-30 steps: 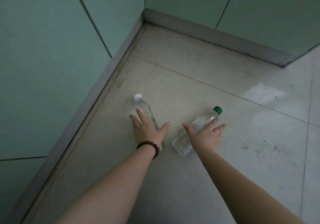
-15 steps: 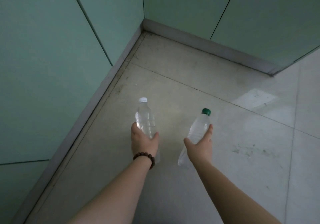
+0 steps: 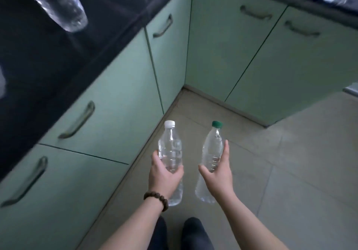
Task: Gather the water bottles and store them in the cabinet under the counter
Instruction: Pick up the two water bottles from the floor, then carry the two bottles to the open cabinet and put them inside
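I have a clear plastic water bottle with a white cap (image 3: 170,153) in my left hand (image 3: 164,178), fingers and thumb wrapped round its lower body, and a clear plastic water bottle with a green cap (image 3: 212,153) in my right hand (image 3: 218,174), thumb on one side and fingers along the other. Both bottles are off the floor (image 3: 290,172), side by side and apart, their long axes pointing up and away from me, caps at the far end. What matters next is the pale green cabinet doors with bar handles (image 3: 108,114): they lie to the left of my hands and ahead of them, under the dark surface (image 3: 48,56), all closed. The left hand is nearer the left-hand doors, but both hands are full, so I judge one bottle must be handed over or set down before a handle (image 3: 78,120) can be pulled. Another clear bottle (image 3: 58,3) lies on the surface, far up and left of my hands.
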### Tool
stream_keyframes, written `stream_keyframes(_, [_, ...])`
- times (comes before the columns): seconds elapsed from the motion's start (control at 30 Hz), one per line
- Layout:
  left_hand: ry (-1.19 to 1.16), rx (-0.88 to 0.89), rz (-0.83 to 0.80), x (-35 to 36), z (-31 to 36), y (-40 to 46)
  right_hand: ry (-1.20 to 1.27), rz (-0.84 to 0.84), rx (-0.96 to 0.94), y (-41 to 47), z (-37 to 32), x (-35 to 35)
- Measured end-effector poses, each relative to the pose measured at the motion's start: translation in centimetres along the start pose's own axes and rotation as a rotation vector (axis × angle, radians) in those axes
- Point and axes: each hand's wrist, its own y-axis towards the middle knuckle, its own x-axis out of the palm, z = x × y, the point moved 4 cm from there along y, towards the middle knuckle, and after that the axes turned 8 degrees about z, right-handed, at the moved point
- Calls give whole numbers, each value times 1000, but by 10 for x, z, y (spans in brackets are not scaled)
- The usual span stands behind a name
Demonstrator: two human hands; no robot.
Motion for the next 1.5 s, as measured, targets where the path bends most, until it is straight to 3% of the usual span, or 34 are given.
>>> stream_keyframes(0.23, [-150, -30, 165, -130, 86, -109, 59, -95, -188, -104, -131, -67])
stream_keyframes(0.57, [-396, -130, 571, -223, 75, -216, -65, -329, -461, -187, -179, -69])
stream_keyframes(0.8, [-509, -320, 912, -295, -11, -310, -120, -607, -589, -282, -178, -15])
stream_keyframes(1.07, [-637, -577, 1268, -347, -128, -459, -271, -973, -830, -451, -148, 44])
stream_keyframes(1.23, [-732, -716, 1456, -361, -211, -579, -341, -1138, -959, -580, -97, 64])
stream_keyframes(1.5, [-784, -854, 1630, -365, -351, -788, -406, -1443, -996, -816, 40, 58])
